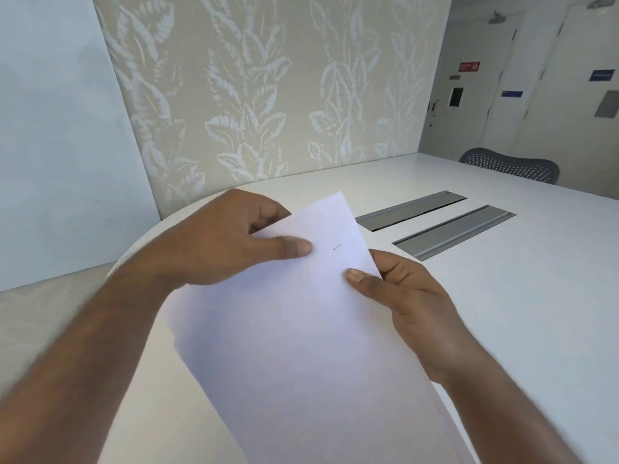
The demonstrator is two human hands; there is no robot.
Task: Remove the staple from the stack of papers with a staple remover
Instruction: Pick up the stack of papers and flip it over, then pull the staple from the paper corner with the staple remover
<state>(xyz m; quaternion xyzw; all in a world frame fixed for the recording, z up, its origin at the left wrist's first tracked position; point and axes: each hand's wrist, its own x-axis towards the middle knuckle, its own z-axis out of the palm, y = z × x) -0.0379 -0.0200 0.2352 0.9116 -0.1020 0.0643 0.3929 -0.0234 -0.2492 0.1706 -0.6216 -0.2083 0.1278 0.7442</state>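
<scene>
Item: stack of papers (294, 329), held above table (502, 313). Your left hand (234, 242) pinches top-left edge, your right hand (402, 296) pinches right edge. Dark mark (336, 246) near top: staple or holes, cannot tell. No staple remover in view. Removal unconfirmed.

The stack of papers (294, 329) is plain white and blank on its upper face. It is held up off the surface (502, 313), tilted, with one corner pointing away and its long side running back toward the person. The left hand (227, 242) pinches its far left edge, thumb on top. The right hand (402, 296) pinches the right edge the same way. Between the two thumbs sits a small dark mark (336, 247), possibly the staple, though it is too small to tell.
</scene>
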